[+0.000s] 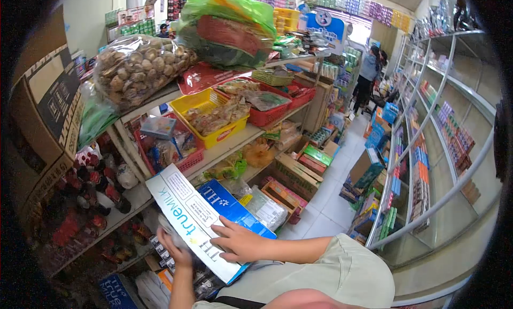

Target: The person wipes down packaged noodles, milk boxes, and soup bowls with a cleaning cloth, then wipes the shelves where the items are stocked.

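Note:
A white and blue cardboard milk box (pixel 187 202) marked "TH true MILK" is tilted close in front of my body. My right hand (pixel 243 242) lies on its white panel, fingers spread and pressed flat. At the box's lower left edge is my left hand (pixel 175 248), its fingers curled up along the side and holding the edge. Part of that hand is hidden by the box. Below the box, dark packets show near my left forearm.
Shelves on the left hold a yellow basket (pixel 230 128), red baskets (pixel 267 115) and a bag of dried mushrooms (pixel 141 68). Cartons (pixel 294 175) line the tiled aisle (pixel 334 202). Metal shelving (pixel 417 149) runs along the right. A person (pixel 366 74) stands at the far end.

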`<state>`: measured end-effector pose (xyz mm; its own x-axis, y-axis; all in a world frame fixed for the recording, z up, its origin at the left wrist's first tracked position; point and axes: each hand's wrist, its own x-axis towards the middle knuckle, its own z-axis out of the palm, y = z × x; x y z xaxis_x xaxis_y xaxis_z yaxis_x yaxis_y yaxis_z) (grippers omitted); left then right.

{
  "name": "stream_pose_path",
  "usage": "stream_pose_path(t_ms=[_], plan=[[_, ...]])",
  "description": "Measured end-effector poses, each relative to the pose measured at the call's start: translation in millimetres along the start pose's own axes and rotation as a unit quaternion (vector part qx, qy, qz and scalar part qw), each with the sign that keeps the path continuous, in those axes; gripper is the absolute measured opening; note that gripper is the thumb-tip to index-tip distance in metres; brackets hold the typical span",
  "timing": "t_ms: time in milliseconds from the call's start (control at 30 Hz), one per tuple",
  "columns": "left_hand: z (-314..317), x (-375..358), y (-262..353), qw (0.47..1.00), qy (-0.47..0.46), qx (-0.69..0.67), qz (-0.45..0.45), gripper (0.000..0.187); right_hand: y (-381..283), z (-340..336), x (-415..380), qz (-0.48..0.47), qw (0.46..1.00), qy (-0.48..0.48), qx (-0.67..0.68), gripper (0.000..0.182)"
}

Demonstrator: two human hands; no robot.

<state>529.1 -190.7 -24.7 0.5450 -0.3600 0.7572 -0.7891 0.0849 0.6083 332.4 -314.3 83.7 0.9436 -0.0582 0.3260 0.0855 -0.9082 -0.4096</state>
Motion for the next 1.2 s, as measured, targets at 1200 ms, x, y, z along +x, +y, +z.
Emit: stream_pose_path(t_ms=[1200], plan=[[32, -60, -27, 0.629, -0.197, -0.534, -0.530, 0.044, 1, 1, -5, 0.010, 0.999, 0.037, 0.010, 0.043]])
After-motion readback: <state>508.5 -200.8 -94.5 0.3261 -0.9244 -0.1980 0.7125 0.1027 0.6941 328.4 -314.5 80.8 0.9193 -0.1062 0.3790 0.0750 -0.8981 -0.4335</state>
